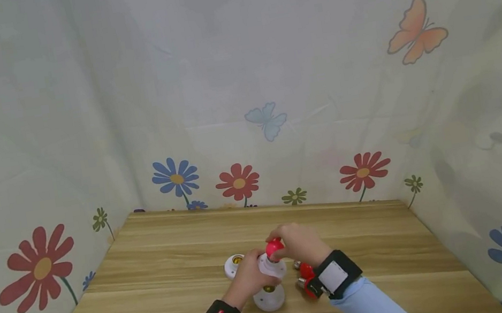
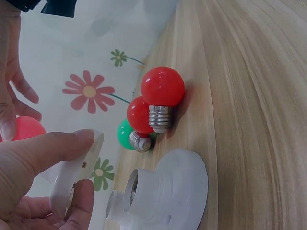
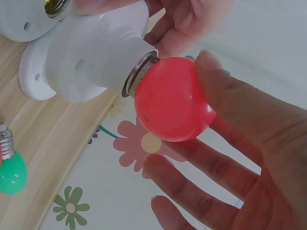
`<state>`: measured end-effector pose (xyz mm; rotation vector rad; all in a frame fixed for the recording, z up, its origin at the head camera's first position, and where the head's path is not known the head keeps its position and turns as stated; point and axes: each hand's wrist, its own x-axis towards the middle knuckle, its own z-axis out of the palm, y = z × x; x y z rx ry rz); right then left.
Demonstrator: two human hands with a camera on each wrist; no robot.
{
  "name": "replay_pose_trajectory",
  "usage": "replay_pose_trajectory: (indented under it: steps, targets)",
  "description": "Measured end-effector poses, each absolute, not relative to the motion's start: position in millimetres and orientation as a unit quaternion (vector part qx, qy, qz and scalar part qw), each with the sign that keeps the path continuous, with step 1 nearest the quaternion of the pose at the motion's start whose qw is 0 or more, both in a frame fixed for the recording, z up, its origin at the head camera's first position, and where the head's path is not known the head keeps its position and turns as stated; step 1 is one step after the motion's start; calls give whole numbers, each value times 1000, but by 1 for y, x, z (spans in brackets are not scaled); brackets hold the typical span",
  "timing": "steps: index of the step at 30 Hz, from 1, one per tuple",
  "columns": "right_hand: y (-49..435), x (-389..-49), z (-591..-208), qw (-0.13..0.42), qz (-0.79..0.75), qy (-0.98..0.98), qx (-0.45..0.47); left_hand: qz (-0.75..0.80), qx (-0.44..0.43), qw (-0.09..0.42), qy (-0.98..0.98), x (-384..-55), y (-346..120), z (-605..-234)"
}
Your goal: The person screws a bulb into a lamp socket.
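Note:
My left hand (image 1: 246, 282) grips a white lamp socket (image 3: 108, 55) by its round base, lifted above the table, with thumb on one face and fingers on the other. A red round light bulb (image 3: 172, 100) sits with its metal screw base partly inside the socket's mouth. Thumb and fingers of my right hand (image 1: 302, 244) pinch the bulb's globe, while the other fingers spread away from it. Below the left hand, a second white socket (image 1: 270, 301) stands mouth up on the table, and a third socket (image 1: 230, 268) stands just beyond it to the left.
Beside the right wrist lie two more red bulbs (image 2: 163, 86) and a green bulb (image 2: 124, 133) on the wooden table (image 1: 162, 278). A pale curtain (image 1: 200, 77) printed with flowers and butterflies encloses the table's back and both sides.

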<state>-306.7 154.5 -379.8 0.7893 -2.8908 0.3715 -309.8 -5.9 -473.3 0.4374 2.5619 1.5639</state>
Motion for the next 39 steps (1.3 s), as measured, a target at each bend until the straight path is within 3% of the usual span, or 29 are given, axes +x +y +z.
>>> replay_pose_trajectory:
  steps: [15, 27, 39]
  targets:
    - [153, -308, -380, 65, 126, -960, 241, 512, 133, 62, 846, -310, -5, -471]
    - [154, -310, -388, 108, 68, -967, 221, 513, 135, 62, 846, -310, -5, -472]
    - [166, -315, -383, -25, 130, -939, 317, 515, 145, 50, 843, -313, -5, -478]
